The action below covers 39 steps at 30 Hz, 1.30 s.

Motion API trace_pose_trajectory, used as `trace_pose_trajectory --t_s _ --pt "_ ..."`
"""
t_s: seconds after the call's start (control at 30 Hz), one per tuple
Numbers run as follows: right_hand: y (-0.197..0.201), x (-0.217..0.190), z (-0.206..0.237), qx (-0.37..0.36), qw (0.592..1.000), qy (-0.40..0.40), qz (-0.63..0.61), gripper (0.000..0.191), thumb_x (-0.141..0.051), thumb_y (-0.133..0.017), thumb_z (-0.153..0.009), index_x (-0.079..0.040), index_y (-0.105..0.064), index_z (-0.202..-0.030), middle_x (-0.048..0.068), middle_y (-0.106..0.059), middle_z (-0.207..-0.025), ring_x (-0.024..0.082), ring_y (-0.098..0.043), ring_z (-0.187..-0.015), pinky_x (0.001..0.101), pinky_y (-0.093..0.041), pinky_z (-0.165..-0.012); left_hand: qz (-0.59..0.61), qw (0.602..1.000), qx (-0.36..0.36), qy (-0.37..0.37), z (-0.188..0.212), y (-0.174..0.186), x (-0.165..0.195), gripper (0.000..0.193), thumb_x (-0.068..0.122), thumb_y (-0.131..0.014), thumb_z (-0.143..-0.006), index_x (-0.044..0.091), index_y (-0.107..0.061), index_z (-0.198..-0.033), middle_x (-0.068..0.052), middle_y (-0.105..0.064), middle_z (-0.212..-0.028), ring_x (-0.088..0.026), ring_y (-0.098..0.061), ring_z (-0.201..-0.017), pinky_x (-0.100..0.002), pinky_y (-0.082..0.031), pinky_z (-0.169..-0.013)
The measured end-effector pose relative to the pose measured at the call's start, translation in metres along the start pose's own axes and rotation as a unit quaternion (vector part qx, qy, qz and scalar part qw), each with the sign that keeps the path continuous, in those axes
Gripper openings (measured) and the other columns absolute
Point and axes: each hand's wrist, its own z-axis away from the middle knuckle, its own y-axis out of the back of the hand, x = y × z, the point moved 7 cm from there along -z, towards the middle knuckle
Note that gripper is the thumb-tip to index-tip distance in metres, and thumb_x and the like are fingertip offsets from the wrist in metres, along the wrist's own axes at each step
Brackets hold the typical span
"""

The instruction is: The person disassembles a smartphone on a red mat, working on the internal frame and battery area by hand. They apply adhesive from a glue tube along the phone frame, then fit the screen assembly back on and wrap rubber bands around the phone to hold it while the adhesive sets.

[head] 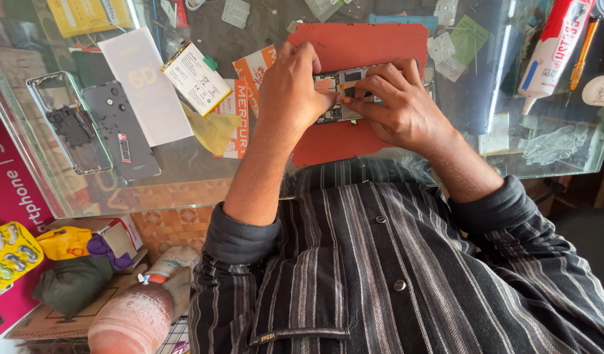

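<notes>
At the far left of the frame a bare phone frame (pixel 67 121) and a dark back cover (pixel 120 129) lie on the glass counter (pixel 184 177), beside a flat white battery (pixel 196 77) (so the strip-down looks well along, reassembly not). At centre, on a red mat (pixel 374 42), the left hand (pixel 292 85) curls closed around the opened phone (pixel 344 92), while the right hand (pixel 397 108) pinches fingertips onto its exposed board.

A glass-topped desk (pixel 184 164) stretched beneath the hands, catching a bright light strip (pixel 502 72) to their right.
</notes>
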Motion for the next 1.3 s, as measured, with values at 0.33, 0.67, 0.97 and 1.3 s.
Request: trace_pose_trajectory --t_s 0.33,0.67,0.97,1.3 --pt "-0.0018 0.0010 0.0016 -0.005 1.000 0.002 0.003 0.026 -0.009 -0.077 -0.090 -0.015 -0.081 -0.115 0.002 -0.066 -0.115 0.025 -0.061 -0.115 0.0457 -0.043 -0.104 0.005 1.000 0.012 -0.014 0.0015 0.0009 0.0006 0.056 0.023 -0.098 -0.057 0.009 -0.056 -0.092 -0.011 -0.057 -0.098 -0.032 -0.066 -0.084 -0.045 -0.054 -0.066" --pt "-0.0035 0.0029 0.0040 -0.013 1.000 0.000 -0.005 0.034 -0.007 -0.077 -0.084 -0.015 -0.081 -0.117 0.002 -0.065 -0.116 0.025 -0.060 -0.115 0.0463 -0.042 -0.104 0.025 0.999 0.009 -0.020 0.0012 0.0031 -0.0028 0.052 0.023 -0.097 -0.061 0.010 -0.057 -0.091 -0.008 -0.058 -0.097 -0.029 -0.066 -0.082 -0.043 -0.054 -0.066" --pt "-0.0042 0.0031 0.0040 -0.018 1.000 0.001 0.001 0.033 -0.008 -0.077 -0.085 -0.016 -0.081 -0.117 0.002 -0.065 -0.117 0.024 -0.059 -0.116 0.0461 -0.041 -0.106 0.004 0.999 0.027 -0.027 0.0019 0.0011 -0.0002 0.050 0.020 -0.093 -0.059 0.009 -0.056 -0.091 -0.011 -0.057 -0.096 -0.032 -0.065 -0.082 -0.044 -0.054 -0.066" --pt "-0.0052 0.0028 0.0038 -0.023 1.000 0.007 0.012 0.035 -0.009 -0.077 -0.084 -0.016 -0.081 -0.118 0.002 -0.066 -0.117 0.025 -0.059 -0.117 0.0465 -0.041 -0.104 0.011 1.000 0.009 -0.014 -0.0005 0.0020 -0.0008 0.050 0.024 -0.093 -0.058 0.009 -0.057 -0.090 -0.010 -0.058 -0.097 -0.031 -0.065 -0.083 -0.044 -0.054 -0.067"
